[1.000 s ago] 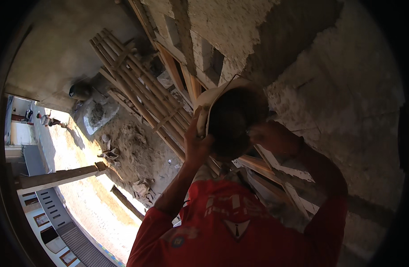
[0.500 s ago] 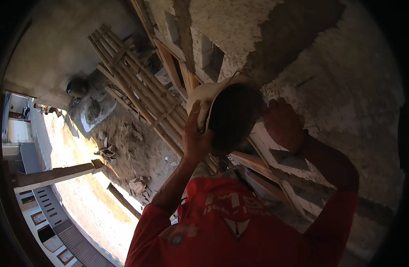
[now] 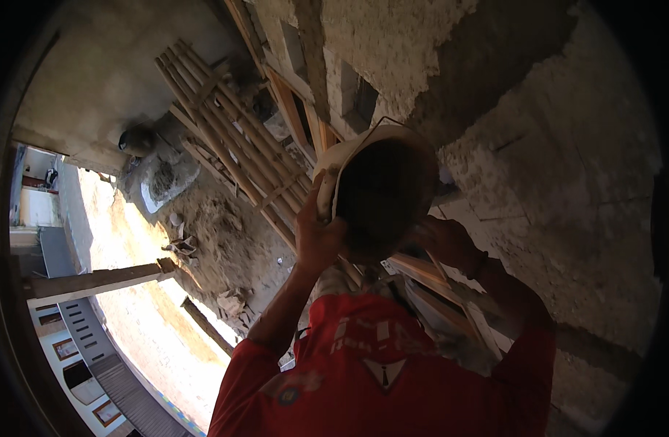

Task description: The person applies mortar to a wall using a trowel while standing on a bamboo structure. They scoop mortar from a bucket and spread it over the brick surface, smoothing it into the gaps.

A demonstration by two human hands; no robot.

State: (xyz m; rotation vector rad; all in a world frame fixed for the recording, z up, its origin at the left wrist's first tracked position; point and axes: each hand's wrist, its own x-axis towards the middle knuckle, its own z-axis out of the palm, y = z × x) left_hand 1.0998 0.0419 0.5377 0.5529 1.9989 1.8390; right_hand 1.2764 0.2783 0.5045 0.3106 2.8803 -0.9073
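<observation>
A pale bucket (image 3: 334, 156) with a wire handle is tilted in front of my chest, its wide mouth turned toward me. Its inside is too dark to make out any contents. My left hand (image 3: 318, 234) grips the bucket's left side, thumb at the rim and fingers along the outer wall. My right hand (image 3: 451, 244) is at the bucket's lower right edge, its fingers curled and partly lost in shadow. Whatever it may hold cannot be made out. To the right rises a rough wall (image 3: 553, 167) with a darker, damp-looking patch (image 3: 487, 65).
Bamboo poles tied into a ladder-like frame (image 3: 232, 138) lean at the left. Below are a sand heap (image 3: 218, 226), a dark round basin (image 3: 136, 141) and a grey mix on a pale sheet (image 3: 163, 182). A beam (image 3: 101, 282) juts in at the left. Wooden frames (image 3: 429, 273) stand below the bucket.
My right hand has come away from the wall, down and left to the bucket's lower edge. The left hand still holds the bucket, which has shifted slightly in view.
</observation>
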